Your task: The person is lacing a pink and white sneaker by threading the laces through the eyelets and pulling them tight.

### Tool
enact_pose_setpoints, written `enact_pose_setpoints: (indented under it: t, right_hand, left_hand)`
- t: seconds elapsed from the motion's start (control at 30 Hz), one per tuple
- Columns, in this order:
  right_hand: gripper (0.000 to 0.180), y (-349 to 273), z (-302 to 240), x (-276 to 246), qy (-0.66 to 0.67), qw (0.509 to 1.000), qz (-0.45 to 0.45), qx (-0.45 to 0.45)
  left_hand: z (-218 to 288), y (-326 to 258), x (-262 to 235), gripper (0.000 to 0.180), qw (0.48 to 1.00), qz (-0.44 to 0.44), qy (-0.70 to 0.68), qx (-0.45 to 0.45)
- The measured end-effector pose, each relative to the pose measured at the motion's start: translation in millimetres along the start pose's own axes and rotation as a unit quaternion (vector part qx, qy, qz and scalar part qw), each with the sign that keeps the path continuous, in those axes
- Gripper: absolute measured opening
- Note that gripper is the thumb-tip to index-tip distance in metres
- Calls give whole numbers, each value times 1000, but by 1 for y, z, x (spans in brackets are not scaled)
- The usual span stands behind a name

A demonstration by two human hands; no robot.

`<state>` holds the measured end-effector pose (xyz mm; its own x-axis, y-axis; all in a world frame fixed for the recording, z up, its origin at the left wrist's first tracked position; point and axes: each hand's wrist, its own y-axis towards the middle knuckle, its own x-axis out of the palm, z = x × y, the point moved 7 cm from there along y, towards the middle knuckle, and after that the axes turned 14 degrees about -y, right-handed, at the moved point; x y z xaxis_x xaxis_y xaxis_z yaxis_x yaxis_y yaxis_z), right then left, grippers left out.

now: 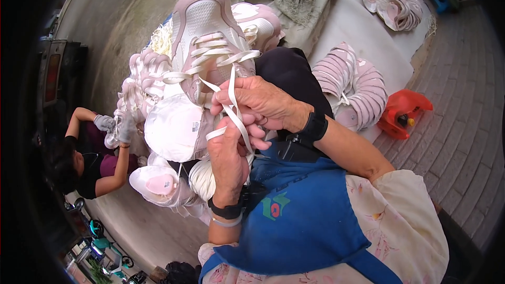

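A pale pink sneaker upper (208, 37) with white mesh rests on my lap, toe pointing away. A flat white shoelace (231, 81) is threaded through its eyelets, and its loose end runs down between my hands. My right hand (260, 102) pinches the lace just below the shoe's tongue. Below it, my left hand (229, 152) grips the same lace, fingers curled around it. A bundle of white laces (202, 179) lies by my left wrist. Both wrists wear dark bands.
Stacks of pink shoe uppers lie around: one pile (352, 84) at my right, another (392, 0) far right, more (142, 79) at left. A red plastic stool (402, 110) stands on the brick paving. Another person (89, 152) in gloves works at the left.
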<state>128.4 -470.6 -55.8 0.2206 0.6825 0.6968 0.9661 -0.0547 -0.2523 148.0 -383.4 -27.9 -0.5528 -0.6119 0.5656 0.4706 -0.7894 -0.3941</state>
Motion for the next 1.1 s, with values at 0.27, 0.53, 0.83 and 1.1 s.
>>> enact_pose_setpoints:
  t: [0.27, 0.53, 0.83, 1.1]
  right_hand:
    - [15, -26, -17, -14, -301, 934, 179, -70]
    - [12, -64, -63, -6, -523, 767, 259, -268]
    - [22, -86, -61, -46, -479, 841, 228, -103]
    - [15, -94, -77, -48, -702, 572, 353, -234]
  left_hand:
    - [45, -17, -10, 36, 956, 83, 257, 117]
    - [99, -13, -35, 35, 960, 35, 77, 267]
    - [153, 7, -88, 30, 940, 64, 124, 310]
    - [178, 17, -78, 41, 773, 185, 447, 410]
